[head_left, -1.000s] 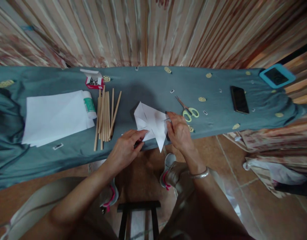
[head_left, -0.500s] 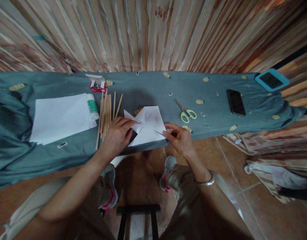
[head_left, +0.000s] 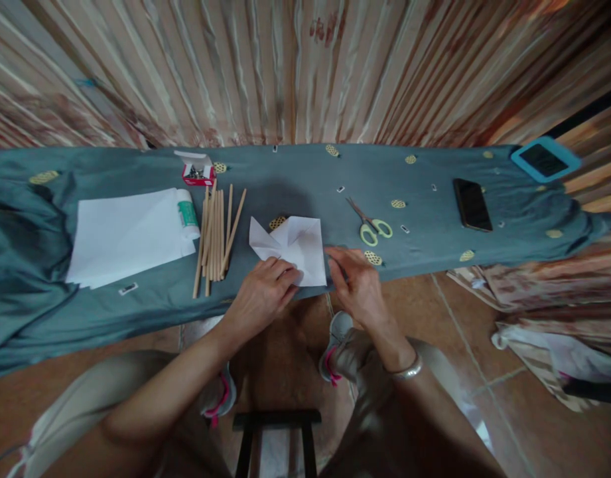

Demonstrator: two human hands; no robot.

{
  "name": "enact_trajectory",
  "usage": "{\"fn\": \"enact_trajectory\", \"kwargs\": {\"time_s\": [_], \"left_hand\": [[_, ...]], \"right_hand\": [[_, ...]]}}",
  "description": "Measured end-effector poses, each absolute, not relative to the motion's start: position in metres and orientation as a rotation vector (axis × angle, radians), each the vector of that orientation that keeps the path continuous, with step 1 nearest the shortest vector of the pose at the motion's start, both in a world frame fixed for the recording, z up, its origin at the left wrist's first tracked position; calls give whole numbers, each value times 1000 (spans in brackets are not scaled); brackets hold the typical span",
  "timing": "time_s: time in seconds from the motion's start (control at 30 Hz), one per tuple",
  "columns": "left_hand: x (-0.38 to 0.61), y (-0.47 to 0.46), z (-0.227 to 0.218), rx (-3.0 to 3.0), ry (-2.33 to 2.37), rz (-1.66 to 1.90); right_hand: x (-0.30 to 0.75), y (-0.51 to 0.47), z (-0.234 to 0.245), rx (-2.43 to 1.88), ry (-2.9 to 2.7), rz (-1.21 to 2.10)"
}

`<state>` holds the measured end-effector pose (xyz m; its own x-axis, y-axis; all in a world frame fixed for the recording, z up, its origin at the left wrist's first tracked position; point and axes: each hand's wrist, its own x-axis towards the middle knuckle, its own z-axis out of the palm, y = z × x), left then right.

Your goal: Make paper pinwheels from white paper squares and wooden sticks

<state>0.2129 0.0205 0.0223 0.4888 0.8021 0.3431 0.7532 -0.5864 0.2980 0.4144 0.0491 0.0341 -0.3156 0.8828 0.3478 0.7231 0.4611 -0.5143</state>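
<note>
A folded white paper (head_left: 295, 244) with several flaps lies near the front edge of the table under a teal cloth (head_left: 310, 169). My left hand (head_left: 263, 295) is curled over the paper's lower left edge, fingertips pressing it. My right hand (head_left: 357, 285) is at the paper's right edge, fingers bent in a pinch; what they hold is too small to make out. A silver bangle sits on my right wrist.
Left of the paper lie several wooden sticks (head_left: 215, 229), a glue stick (head_left: 187, 212), white sheets (head_left: 126, 236) and a red box of pins (head_left: 197, 174). Right of it are green-handled scissors (head_left: 372, 226), a black phone (head_left: 472, 204) and a blue-cased tablet (head_left: 544, 159). A black stool (head_left: 275, 425) stands between my legs.
The paper has gone from hanging over the table edge to lying flat and turned. My left hand moved from its top left flap to its lower edge. My right hand stayed at its right side.
</note>
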Motion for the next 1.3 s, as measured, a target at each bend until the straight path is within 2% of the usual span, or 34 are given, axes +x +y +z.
{"fn": "enact_trajectory", "kwargs": {"time_s": [0.17, 0.6, 1.3], "left_hand": [[208, 19, 21, 2583, 1373, 830], [201, 14, 15, 2326, 1511, 827], [200, 6, 15, 2468, 1346, 850]], "right_hand": [[412, 49, 32, -1264, -2106, 530], [393, 43, 37, -1200, -1901, 943], [388, 39, 27, -1150, -2345, 461]]}}
